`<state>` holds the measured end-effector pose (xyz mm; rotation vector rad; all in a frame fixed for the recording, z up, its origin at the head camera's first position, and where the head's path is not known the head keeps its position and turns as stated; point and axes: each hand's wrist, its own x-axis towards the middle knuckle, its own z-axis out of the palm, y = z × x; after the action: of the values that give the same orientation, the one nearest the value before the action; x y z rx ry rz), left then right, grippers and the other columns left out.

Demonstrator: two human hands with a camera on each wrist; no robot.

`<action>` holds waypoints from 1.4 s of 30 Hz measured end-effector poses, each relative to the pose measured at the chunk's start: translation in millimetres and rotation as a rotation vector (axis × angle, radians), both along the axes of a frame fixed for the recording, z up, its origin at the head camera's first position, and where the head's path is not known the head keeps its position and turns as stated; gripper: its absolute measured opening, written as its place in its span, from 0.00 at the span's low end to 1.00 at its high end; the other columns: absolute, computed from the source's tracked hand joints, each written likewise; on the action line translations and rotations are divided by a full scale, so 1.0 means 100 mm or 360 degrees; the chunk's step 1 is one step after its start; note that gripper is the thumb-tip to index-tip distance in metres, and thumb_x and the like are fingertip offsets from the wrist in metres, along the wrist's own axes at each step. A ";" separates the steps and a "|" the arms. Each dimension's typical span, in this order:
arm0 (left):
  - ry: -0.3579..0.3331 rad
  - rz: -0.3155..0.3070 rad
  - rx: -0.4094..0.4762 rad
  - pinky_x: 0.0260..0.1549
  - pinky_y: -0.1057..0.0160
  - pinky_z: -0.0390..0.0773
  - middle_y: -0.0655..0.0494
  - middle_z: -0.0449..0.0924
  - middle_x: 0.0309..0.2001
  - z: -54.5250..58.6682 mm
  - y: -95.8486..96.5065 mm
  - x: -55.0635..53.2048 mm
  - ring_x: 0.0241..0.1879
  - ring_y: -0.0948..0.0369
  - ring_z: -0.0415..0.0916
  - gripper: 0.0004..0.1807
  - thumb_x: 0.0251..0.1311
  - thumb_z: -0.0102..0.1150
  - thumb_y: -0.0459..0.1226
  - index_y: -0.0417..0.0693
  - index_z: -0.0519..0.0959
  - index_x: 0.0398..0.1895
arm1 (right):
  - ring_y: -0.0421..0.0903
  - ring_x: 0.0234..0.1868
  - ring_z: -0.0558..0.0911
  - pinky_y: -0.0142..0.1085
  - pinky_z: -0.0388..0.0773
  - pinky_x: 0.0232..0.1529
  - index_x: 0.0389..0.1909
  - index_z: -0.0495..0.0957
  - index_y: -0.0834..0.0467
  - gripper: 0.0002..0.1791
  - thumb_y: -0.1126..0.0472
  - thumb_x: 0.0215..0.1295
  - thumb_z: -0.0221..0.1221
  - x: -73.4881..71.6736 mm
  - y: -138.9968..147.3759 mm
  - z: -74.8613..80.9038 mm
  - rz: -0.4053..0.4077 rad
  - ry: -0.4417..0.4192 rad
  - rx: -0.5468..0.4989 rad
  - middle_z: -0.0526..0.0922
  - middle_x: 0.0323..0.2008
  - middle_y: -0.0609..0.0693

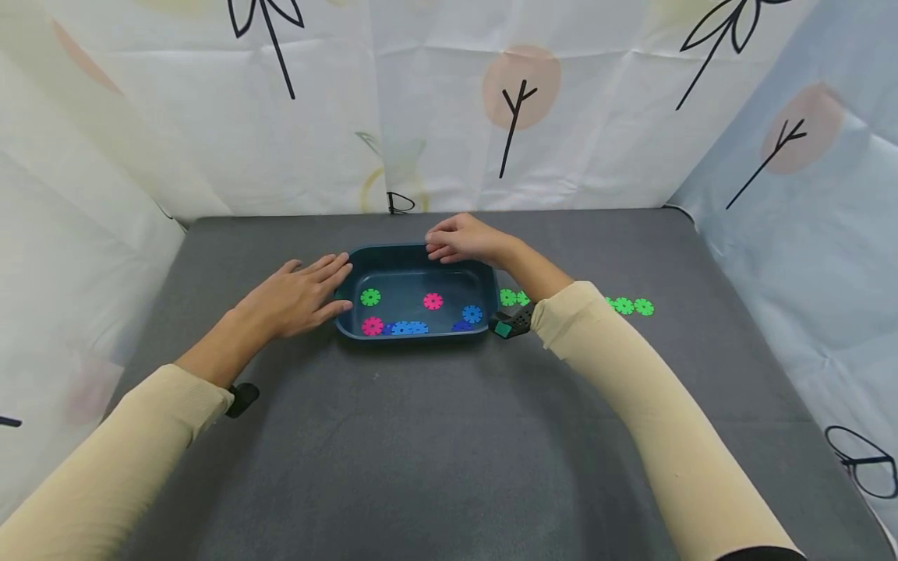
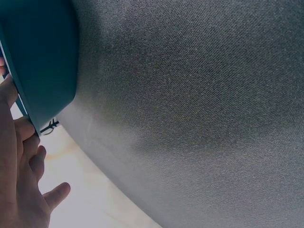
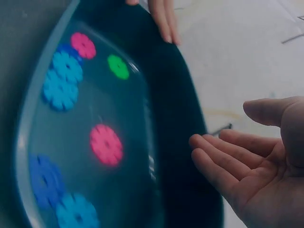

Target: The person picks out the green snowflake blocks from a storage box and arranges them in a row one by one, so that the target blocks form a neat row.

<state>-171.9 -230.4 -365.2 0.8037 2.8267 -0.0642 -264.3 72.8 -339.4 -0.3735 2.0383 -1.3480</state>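
A dark teal plastic tub (image 1: 400,282) stands in front of me toward the back of the table, with several notched flower-shaped discs inside. Two pink discs (image 3: 106,145), a green disc (image 1: 370,297) and several light and dark blue discs (image 3: 61,90) show, the blue ones along its near side. My left hand (image 1: 298,296) rests at the tub's left rim, fingers extended and spread. Over the far rim, right of its middle, is my right hand (image 1: 466,238). In the right wrist view its palm holds nothing, with the fingers loosely bent and their tips right at the rim.
A row of green discs (image 1: 624,305) lies on the grey table (image 1: 421,436) right of the tub, partly hidden by my right forearm. A patterned white cloth (image 1: 449,117) hangs behind the table's far edge and along both sides.
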 end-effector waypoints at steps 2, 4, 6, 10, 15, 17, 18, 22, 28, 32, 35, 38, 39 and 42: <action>-0.0002 0.0002 -0.0006 0.68 0.33 0.52 0.40 0.49 0.78 -0.01 0.00 0.00 0.76 0.44 0.48 0.40 0.74 0.47 0.55 0.39 0.54 0.78 | 0.54 0.63 0.77 0.42 0.73 0.63 0.71 0.63 0.69 0.26 0.59 0.79 0.49 0.02 -0.10 -0.06 0.0042 -0.0029 0.0012 0.72 0.66 0.65; -0.0005 0.0007 -0.0014 0.68 0.33 0.52 0.40 0.49 0.78 -0.02 0.00 -0.01 0.76 0.44 0.48 0.40 0.74 0.46 0.55 0.39 0.53 0.78 | 0.53 0.64 0.76 0.42 0.73 0.63 0.71 0.64 0.68 0.26 0.59 0.79 0.49 0.03 -0.19 -0.11 0.0094 -0.0043 0.0044 0.72 0.66 0.64; -0.0016 0.0011 -0.0026 0.68 0.33 0.52 0.40 0.49 0.78 -0.02 0.00 -0.01 0.76 0.44 0.48 0.41 0.74 0.46 0.56 0.39 0.53 0.78 | 0.53 0.64 0.76 0.41 0.73 0.63 0.71 0.64 0.68 0.26 0.59 0.79 0.49 0.04 -0.26 -0.16 0.0141 -0.0056 0.0075 0.72 0.66 0.64; -0.0027 0.0008 -0.0031 0.68 0.33 0.52 0.40 0.48 0.78 -0.01 0.00 -0.01 0.76 0.44 0.47 0.41 0.74 0.45 0.56 0.40 0.52 0.78 | 0.53 0.65 0.75 0.41 0.72 0.63 0.71 0.64 0.68 0.26 0.58 0.79 0.49 0.05 -0.37 -0.20 0.0192 -0.0080 0.0104 0.71 0.67 0.63; -0.0022 -0.0007 -0.0017 0.68 0.33 0.53 0.41 0.48 0.78 0.00 0.00 -0.01 0.76 0.45 0.47 0.40 0.74 0.45 0.56 0.40 0.53 0.78 | 0.54 0.66 0.74 0.43 0.71 0.65 0.71 0.63 0.67 0.26 0.59 0.79 0.48 0.04 -0.45 -0.24 0.0240 -0.0113 0.0119 0.71 0.68 0.62; -0.0023 -0.0007 -0.0013 0.68 0.33 0.53 0.42 0.48 0.78 0.01 0.00 -0.01 0.77 0.45 0.47 0.40 0.74 0.45 0.56 0.40 0.53 0.78 | 0.54 0.66 0.74 0.43 0.70 0.65 0.72 0.63 0.67 0.26 0.59 0.79 0.48 0.04 -0.48 -0.27 0.0270 -0.0130 0.0131 0.70 0.68 0.62; -0.0025 -0.0008 -0.0013 0.68 0.33 0.53 0.41 0.48 0.78 0.01 0.00 -0.02 0.77 0.45 0.47 0.40 0.74 0.45 0.56 0.40 0.53 0.78 | 0.54 0.67 0.73 0.43 0.70 0.66 0.72 0.63 0.67 0.26 0.59 0.79 0.48 0.04 -0.50 -0.28 0.0284 -0.0141 0.0135 0.70 0.68 0.62; -0.0036 -0.0006 -0.0024 0.68 0.33 0.52 0.41 0.48 0.78 0.01 0.00 -0.02 0.77 0.45 0.47 0.40 0.74 0.45 0.56 0.40 0.52 0.78 | 0.53 0.66 0.74 0.43 0.70 0.66 0.72 0.63 0.67 0.26 0.59 0.79 0.47 0.06 -0.58 -0.33 0.0345 -0.0134 0.0166 0.70 0.68 0.61; -0.0039 -0.0013 -0.0027 0.68 0.33 0.52 0.41 0.47 0.78 0.01 -0.01 -0.01 0.77 0.45 0.47 0.40 0.74 0.44 0.56 0.40 0.52 0.78 | 0.53 0.63 0.77 0.43 0.73 0.63 0.71 0.64 0.67 0.25 0.61 0.79 0.47 0.08 -0.73 -0.36 0.0447 -0.0045 0.0214 0.73 0.66 0.61; -0.0017 -0.0026 0.0000 0.67 0.33 0.53 0.42 0.48 0.78 0.01 -0.02 0.00 0.76 0.45 0.48 0.40 0.75 0.45 0.56 0.40 0.53 0.78 | 0.54 0.61 0.78 0.42 0.75 0.61 0.71 0.63 0.68 0.25 0.62 0.79 0.47 0.09 -0.82 -0.38 0.0517 0.0002 0.0228 0.73 0.65 0.61; -0.0004 -0.0032 0.0000 0.67 0.33 0.54 0.41 0.49 0.78 0.01 -0.02 0.00 0.76 0.45 0.48 0.40 0.75 0.44 0.56 0.40 0.53 0.78 | 0.54 0.61 0.79 0.42 0.76 0.60 0.71 0.64 0.68 0.24 0.62 0.79 0.47 0.10 -0.87 -0.40 0.0540 0.0004 0.0217 0.74 0.64 0.61; -0.0002 -0.0032 0.0005 0.67 0.33 0.54 0.41 0.49 0.78 0.00 -0.02 0.00 0.76 0.45 0.49 0.39 0.75 0.44 0.55 0.39 0.54 0.78 | 0.54 0.60 0.79 0.41 0.76 0.60 0.69 0.65 0.68 0.23 0.63 0.78 0.48 0.13 -0.90 -0.40 0.0579 0.0006 0.0216 0.75 0.63 0.61; 0.0000 -0.0032 0.0004 0.67 0.33 0.54 0.41 0.49 0.78 0.00 -0.02 0.00 0.76 0.45 0.49 0.39 0.75 0.45 0.55 0.39 0.54 0.78 | 0.54 0.60 0.79 0.41 0.76 0.59 0.69 0.65 0.68 0.23 0.63 0.78 0.49 0.14 -0.91 -0.40 0.0595 0.0013 0.0222 0.76 0.62 0.61; 0.0009 -0.0036 0.0010 0.67 0.33 0.54 0.41 0.49 0.78 0.00 -0.02 0.01 0.76 0.45 0.48 0.39 0.75 0.45 0.55 0.39 0.54 0.78 | 0.54 0.59 0.80 0.39 0.76 0.58 0.69 0.65 0.69 0.23 0.64 0.77 0.50 0.18 -0.93 -0.39 0.0660 0.0050 0.0234 0.79 0.59 0.62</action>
<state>-171.4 -232.6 -365.1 0.8381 2.8247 -0.0606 -245.8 -20.7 -378.6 -0.7090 1.9339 -0.9400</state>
